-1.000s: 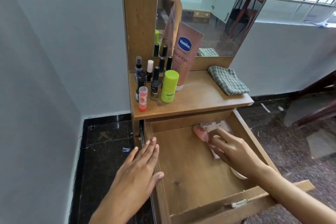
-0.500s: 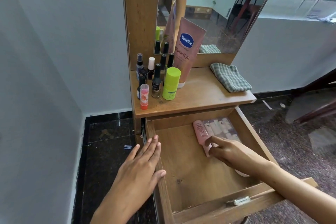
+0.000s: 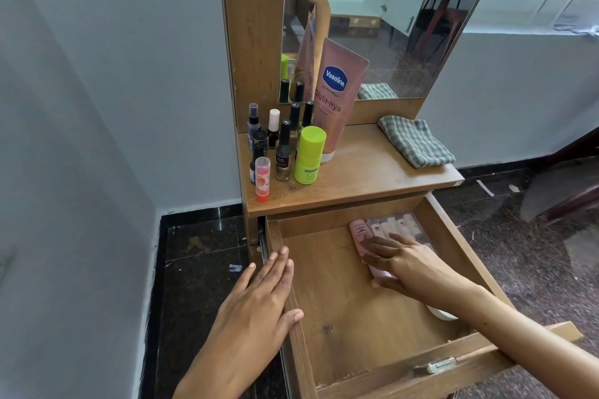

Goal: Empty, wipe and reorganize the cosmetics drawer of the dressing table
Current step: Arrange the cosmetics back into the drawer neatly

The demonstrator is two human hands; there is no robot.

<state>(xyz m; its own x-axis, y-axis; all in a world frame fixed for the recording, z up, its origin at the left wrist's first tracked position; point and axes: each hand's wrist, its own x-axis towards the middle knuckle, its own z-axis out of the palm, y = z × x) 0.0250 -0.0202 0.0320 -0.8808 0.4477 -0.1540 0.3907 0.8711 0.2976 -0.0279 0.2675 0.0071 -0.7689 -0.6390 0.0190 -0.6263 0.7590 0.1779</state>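
The wooden drawer (image 3: 327, 327) of the dressing table stands pulled out. In its far right corner lie a pink tube (image 3: 359, 232) and a clear pack of small pale tubes (image 3: 393, 223). My right hand (image 3: 405, 264) lies flat over the pink tube with its fingers straight and the thumb at the tube's near end. A white round item (image 3: 442, 312) peeks out under my right forearm. My left hand (image 3: 259, 298) rests open on the drawer's left wall. A folded green checked cloth (image 3: 416, 144) lies on the tabletop.
On the tabletop's (image 3: 363, 172) left side stand several small bottles (image 3: 283, 152), a lime green bottle (image 3: 309, 155), a red-capped stick (image 3: 262, 180) and a tall pink Vaseline tube (image 3: 337, 97) leaning on the mirror (image 3: 405, 26). A grey wall is on the left, dark floor below.
My right hand has uncurled and flattened onto the pink tube. The pink tube and the pack of tubes now show at the drawer's back. The left hand stays on the drawer's wall.
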